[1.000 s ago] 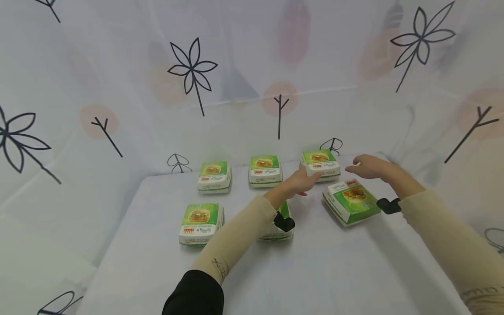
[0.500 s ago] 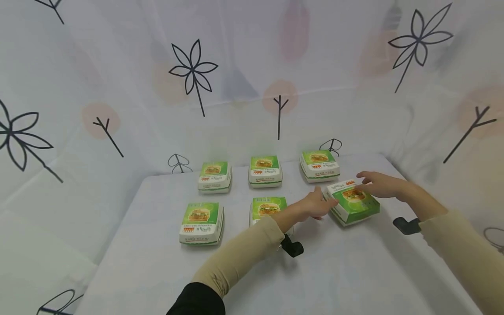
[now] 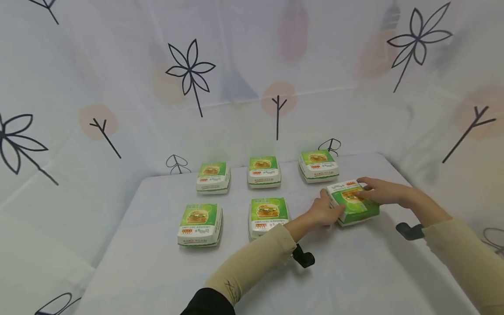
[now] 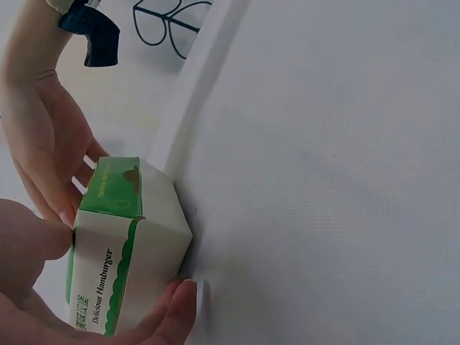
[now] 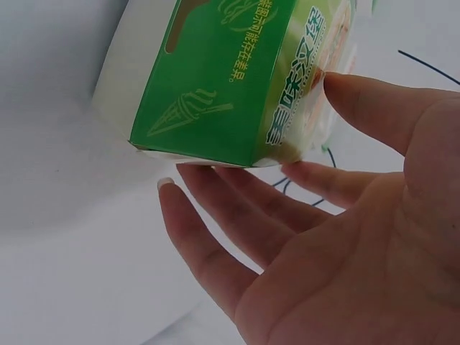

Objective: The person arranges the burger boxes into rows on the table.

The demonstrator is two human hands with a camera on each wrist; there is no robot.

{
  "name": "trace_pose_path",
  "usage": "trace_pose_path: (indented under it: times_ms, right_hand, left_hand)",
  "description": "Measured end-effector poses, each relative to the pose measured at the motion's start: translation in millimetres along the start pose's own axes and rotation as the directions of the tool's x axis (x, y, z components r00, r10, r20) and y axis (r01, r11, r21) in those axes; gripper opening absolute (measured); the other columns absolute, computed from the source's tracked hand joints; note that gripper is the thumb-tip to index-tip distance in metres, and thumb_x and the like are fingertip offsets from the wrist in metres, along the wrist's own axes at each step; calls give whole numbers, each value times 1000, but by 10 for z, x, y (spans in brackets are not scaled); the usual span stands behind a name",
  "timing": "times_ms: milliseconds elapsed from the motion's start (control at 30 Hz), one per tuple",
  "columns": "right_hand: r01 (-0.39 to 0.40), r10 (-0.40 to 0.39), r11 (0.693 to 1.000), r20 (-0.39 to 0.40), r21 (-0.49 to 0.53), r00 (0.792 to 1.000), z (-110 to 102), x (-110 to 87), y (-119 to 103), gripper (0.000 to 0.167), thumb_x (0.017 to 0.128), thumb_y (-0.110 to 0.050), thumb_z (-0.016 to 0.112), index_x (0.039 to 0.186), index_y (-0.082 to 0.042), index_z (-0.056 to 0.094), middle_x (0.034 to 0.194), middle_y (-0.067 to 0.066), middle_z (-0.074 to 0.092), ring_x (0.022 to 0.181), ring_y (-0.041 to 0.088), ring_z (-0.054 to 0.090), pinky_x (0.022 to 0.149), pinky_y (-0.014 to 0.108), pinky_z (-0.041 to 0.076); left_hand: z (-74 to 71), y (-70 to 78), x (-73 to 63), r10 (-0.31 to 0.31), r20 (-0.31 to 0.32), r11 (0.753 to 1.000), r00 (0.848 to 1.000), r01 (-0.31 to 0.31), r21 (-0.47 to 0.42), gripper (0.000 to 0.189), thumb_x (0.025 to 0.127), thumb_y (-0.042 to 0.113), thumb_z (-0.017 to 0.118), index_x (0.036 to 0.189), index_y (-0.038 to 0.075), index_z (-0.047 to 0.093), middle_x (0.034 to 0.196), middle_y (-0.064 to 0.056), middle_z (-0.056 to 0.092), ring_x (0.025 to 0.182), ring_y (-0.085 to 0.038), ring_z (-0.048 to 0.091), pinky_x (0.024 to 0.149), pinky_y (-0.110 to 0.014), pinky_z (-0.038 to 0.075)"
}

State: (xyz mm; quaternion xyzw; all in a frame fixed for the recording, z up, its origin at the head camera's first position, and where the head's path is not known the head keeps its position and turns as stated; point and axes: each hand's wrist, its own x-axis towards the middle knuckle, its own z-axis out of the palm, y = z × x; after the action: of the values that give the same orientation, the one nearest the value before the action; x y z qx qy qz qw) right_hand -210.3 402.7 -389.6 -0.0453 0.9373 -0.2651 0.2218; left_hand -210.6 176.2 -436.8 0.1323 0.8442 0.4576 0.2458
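Observation:
A green-and-white burger box [image 3: 359, 211] sits turned at an angle at the right of the table, between both hands. My left hand [image 3: 325, 211] grips its left side, thumb over the top edge and fingers along the lower wall. In the left wrist view, the box's white wall [image 4: 154, 248] shows "Delicious Hamburger" print near the thumb. My right hand [image 3: 383, 191] holds the opposite side, its thumb on the lid picture. Seen from the right wrist, the fingertips [image 5: 194, 172] lie along the side of the box [image 5: 208, 93], and the palm stays off it.
Several matching burger boxes stand in two rows. The back row has a left box [image 3: 213, 177], a middle box [image 3: 264, 171] and a right box [image 3: 318, 165]. In front are another box [image 3: 200, 224] and one [image 3: 269, 212] beside my left forearm. A patterned cloth [image 3: 236, 122] hangs behind the table.
My left hand has moved down from the back right box to the angled box and taken hold of its left side. My right hand has lowered onto the same box.

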Motion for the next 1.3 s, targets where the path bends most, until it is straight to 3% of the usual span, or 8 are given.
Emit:
trace_pose_path:
  times_ms: [100, 300, 433, 500, 667, 900, 1133, 1300]
  right_hand:
    - [-2, 2, 1000, 5, 22, 1000, 6, 2, -23, 76, 108, -37, 50, 150, 18, 20, 140, 49, 38, 122, 54, 52, 88, 53, 58]
    - [-63, 63, 998, -3, 13, 998, 49, -39, -46, 80, 107, -44, 49, 142, 24, 25, 134, 45, 44, 112, 49, 60, 82, 51, 60]
    - [-101, 101, 995, -19, -23, 995, 61, -91, -40, 91, 106, -53, 46, 138, 29, 23, 134, 49, 41, 112, 52, 60, 81, 54, 60]
    - [-111, 108, 992, -48, -59, 993, 47, -121, -46, 95, 106, -56, 42, 139, 30, 21, 139, 52, 34, 120, 60, 52, 88, 61, 56]
    - [-76, 62, 991, -124, -110, 990, -1, -103, -75, 91, 108, -57, 36, 147, 24, 19, 143, 50, 32, 130, 67, 34, 97, 75, 42]
    - [19, -30, 995, -105, -102, 994, 27, 45, -48, 73, 110, -46, 41, 150, 14, 30, 146, 44, 37, 133, 64, 35, 97, 75, 42]
    - [2, -15, 994, -108, -114, 994, 54, 10, -5, 72, 108, -47, 45, 141, 17, 43, 140, 44, 43, 127, 61, 42, 93, 70, 47]
    - [-14, 3, 993, -92, -113, 996, 32, -40, 17, 73, 107, -48, 46, 137, 18, 47, 135, 41, 49, 123, 58, 47, 90, 67, 50]
  left_hand:
    - [-15, -1, 13, 5, -4, 1000, 1000, -5, 17, 68, 103, 40, 61, 153, 10, 29, 127, -19, 53, 81, -20, 58, 67, -32, 53]
    - [-152, 46, 36, 17, 28, 994, 999, -20, 109, 63, 106, 36, 55, 157, 10, 28, 125, -16, 58, 77, -18, 57, 70, -35, 58]
    - [-230, 76, 29, 15, 47, 992, 999, -21, 123, 55, 108, 36, 52, 151, 7, 36, 108, -12, 58, 74, -16, 54, 71, -38, 60]
    - [-247, 79, 16, 1, 56, 992, 998, -8, 123, 56, 107, 39, 52, 149, 5, 37, 105, -11, 57, 76, -16, 54, 73, -39, 60]
    - [-228, 84, -4, -45, 59, 992, 997, 38, 121, 68, 105, 46, 54, 151, 1, 35, 111, -13, 57, 79, -17, 55, 73, -37, 59]
    - [-141, 66, 38, -84, 59, 992, 995, 78, 101, 68, 104, 47, 57, 150, 0, 37, 109, -12, 56, 76, -17, 55, 71, -37, 60]
    - [-234, 51, 48, -81, 133, 996, 988, 74, 55, 56, 105, 41, 57, 140, -2, 47, 102, -10, 55, 80, -20, 57, 75, -40, 61]
    - [-309, 52, 56, -96, 140, 995, 986, 95, 16, 55, 105, 41, 57, 140, -1, 48, 102, -10, 55, 88, -22, 58, 82, -44, 60]
